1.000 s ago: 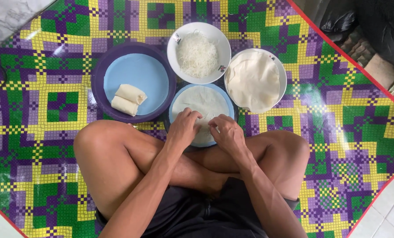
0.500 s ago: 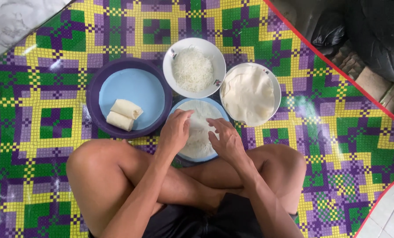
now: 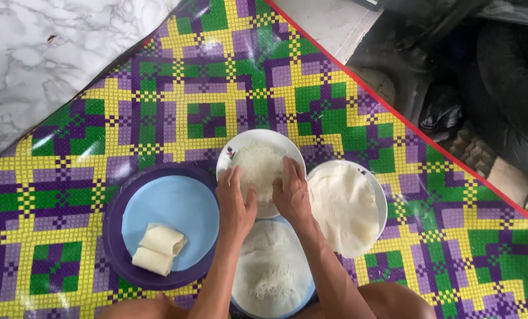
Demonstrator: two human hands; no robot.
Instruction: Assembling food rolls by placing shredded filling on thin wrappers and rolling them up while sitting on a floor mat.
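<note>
Over white bowl [image 3: 234,155], both hands' grip, left hand [image 3: 235,204], right hand [image 3: 291,192], loosely cupping noodles [image 3: 258,168].

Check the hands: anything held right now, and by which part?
Cannot tell for sure. Left hand and right hand both reach into the white noodles in the white bowl, fingertips buried in the pile; no lifted clump shows.
</note>
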